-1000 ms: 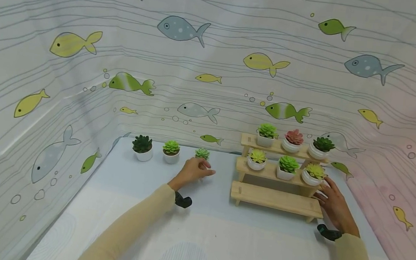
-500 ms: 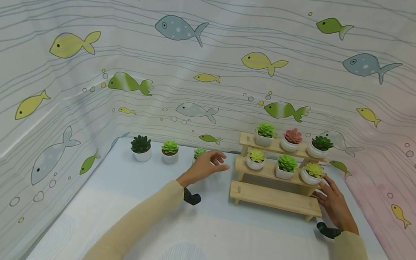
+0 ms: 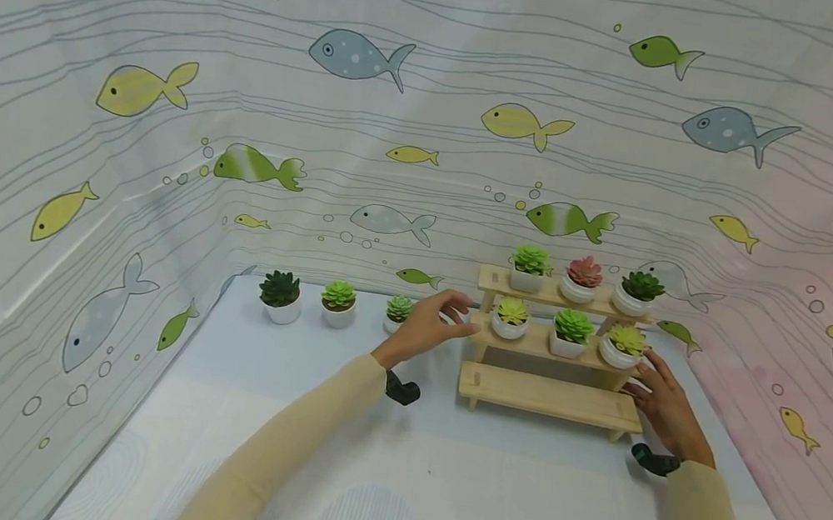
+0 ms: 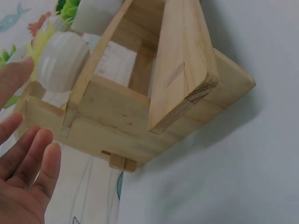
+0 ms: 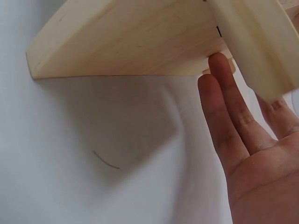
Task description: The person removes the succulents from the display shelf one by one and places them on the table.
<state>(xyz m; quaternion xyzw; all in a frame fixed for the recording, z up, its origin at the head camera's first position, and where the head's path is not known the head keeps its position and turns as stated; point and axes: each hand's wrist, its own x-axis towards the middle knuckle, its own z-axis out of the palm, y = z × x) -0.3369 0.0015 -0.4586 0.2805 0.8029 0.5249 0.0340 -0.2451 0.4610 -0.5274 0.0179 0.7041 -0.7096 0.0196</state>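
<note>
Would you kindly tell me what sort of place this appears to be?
It looks like a staged tabletop, perhaps set up for recording: a pale table, fish-print sheeting behind and beside it, and a tiered wooden stand bearing potted plants.

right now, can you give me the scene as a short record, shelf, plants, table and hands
shelf: wooden, three-tiered
top step: light green plant, red plant, dark green plant
middle step: green plant between two yellow plants
table: three potted plants, left of shelf
left hand: fingers loosely spread, by shelf's left end, contact unclear
right hand: fingers at shelf's right side
</note>
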